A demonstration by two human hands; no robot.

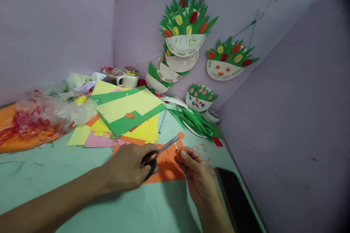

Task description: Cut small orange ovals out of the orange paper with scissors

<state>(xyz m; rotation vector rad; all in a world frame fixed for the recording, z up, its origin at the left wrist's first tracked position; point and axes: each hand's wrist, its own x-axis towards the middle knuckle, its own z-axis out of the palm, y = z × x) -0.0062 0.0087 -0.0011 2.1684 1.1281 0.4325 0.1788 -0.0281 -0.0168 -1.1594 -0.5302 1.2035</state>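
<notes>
Table (131, 211) bare along the near side, left and centre; its right edge runs diagonally by the purple wall (287, 134), with a black phone (237, 196) lying along that edge, so little space right of the right hand (199, 174). Far side crowded: paper stack (125, 105) beyond the left hand (128, 167), plastic bag (54, 113) at far left, green paper strips (191, 120) toward the back right. Scissors (164, 148) sit mid-table, above the orange sheet (169, 171), long axis slanting, tips up and right, away from the person, black handles toward the left hand. Left hand grips the handles, fingers curled around them. Blades look close together; exact gap too small to tell. Right hand pinches a small orange disc (179, 154) between thumb and fingers, just beside the scissors. Orange ovals (180, 135) lie near the tips.
</notes>
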